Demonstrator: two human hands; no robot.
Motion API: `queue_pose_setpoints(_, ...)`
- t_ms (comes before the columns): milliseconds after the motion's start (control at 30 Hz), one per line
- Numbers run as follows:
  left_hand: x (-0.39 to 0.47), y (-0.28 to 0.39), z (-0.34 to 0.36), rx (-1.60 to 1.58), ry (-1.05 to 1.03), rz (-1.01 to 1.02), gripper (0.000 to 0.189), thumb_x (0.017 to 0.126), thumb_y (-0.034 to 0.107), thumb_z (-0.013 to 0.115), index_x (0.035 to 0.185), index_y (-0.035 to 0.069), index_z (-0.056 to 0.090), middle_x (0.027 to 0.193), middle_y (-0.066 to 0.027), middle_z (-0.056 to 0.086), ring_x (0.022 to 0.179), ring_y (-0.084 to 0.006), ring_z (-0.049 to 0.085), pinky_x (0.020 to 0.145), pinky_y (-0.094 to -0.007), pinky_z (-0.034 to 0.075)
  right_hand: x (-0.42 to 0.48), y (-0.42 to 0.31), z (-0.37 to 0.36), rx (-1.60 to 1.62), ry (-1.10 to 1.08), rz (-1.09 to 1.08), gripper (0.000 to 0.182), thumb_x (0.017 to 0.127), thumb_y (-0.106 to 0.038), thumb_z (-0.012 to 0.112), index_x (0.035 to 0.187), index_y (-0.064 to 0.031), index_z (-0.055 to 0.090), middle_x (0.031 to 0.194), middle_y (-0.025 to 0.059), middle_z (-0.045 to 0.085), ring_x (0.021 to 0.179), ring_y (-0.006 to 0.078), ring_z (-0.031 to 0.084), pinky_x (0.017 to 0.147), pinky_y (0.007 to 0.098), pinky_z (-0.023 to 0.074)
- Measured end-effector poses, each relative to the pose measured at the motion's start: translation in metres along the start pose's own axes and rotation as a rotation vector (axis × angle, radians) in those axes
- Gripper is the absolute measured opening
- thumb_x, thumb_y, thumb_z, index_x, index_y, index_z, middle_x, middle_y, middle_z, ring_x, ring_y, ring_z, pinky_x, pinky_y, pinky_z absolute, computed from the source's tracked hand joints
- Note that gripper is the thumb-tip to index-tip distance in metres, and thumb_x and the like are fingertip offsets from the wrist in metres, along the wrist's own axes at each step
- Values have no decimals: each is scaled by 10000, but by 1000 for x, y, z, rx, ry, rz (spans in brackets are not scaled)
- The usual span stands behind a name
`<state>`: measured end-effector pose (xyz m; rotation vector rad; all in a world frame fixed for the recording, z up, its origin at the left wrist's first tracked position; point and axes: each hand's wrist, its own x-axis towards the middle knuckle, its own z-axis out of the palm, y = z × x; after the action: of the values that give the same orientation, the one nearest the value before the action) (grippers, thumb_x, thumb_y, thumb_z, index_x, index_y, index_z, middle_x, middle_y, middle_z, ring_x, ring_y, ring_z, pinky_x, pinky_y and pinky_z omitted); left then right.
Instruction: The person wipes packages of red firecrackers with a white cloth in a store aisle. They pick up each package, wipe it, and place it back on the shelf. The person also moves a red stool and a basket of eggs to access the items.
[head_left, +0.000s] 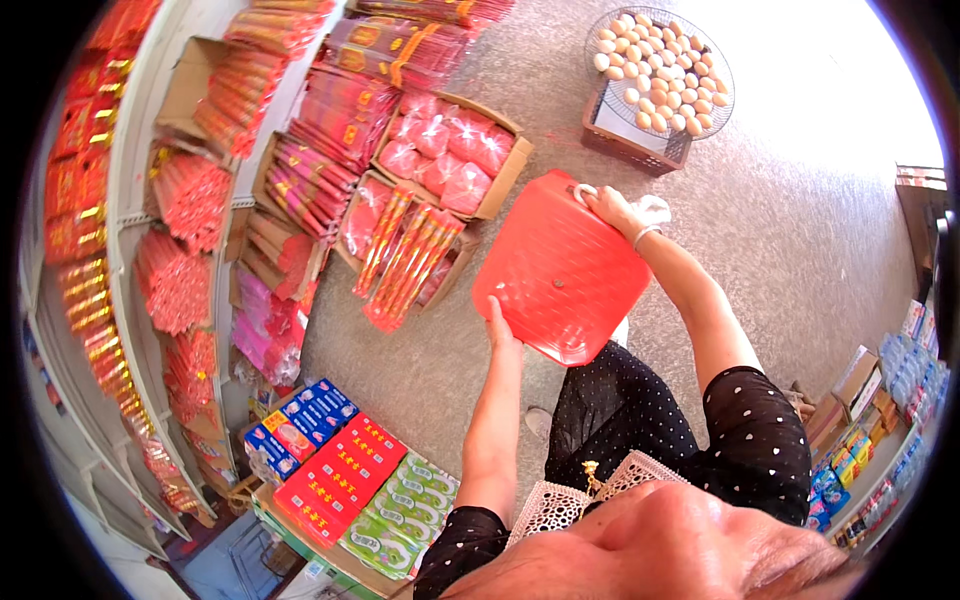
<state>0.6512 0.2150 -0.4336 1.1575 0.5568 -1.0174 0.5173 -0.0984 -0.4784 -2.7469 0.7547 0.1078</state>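
My left hand (502, 330) grips the lower left edge of a red plastic panel (562, 262). The panel has rounded corners, a diagonal texture and a small dark spot near its middle; its underside is hidden, so I cannot tell what kind of item it is. On its upper right edge, my right hand (613, 210) holds on next to a pale ring-shaped piece (583, 195). A crumpled clear plastic piece (652, 210) shows beside that hand, and a pale bangle (646, 234) circles the wrist. The panel is tilted above the floor in front of my legs.
A wire basket of eggs (664, 67) rests on a brown plastic crate (637, 146). Shelves (127, 187) of red packaged goods line the left, with cardboard boxes of pink bags (442, 150) beside them. Stacked drink cartons (341, 480) stand lower left; stocked shelves (877, 465) curve along the right.
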Motion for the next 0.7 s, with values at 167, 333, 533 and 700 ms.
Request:
queue_pose_setpoints(167,19,-13,73,145,204,278,554,836,407,569,1187,3,427,1152,-132,538,1007,-252,554,840,-384,479,26,60,17,83,-9,111,196,827,-184,454,906,-62,586,664,174,591,604,389,593,547,426,494)
queue_pose_setpoints(333,20,-20,72,231,422,425,593,814,423,595,1103,-62,414,1108,-196,530,951,-267,576,768,-371,508,4,34,-75,625,367,439,328,805,-107,487,1133,-97,494,1000,160,551,966,321,532,830,382,442)
queue_pose_setpoints(533,20,-17,81,482,486,389,650,800,412,615,1154,-68,357,1134,-223,493,981,-290,554,788,-391,491,-120,128,-129,355,-386,526,245,764,-259,570,900,-59,606,819,64,619,822,216,596,797,312,460)
queue_pose_setpoints(700,-7,9,137,1168,492,545,644,813,249,620,1264,-45,268,1233,-223,403,1119,-277,450,927,-384,402,-188,220,-133,744,16,1053,418,750,-365,626,859,38,611,848,195,635,798,281,623,704,351,484)
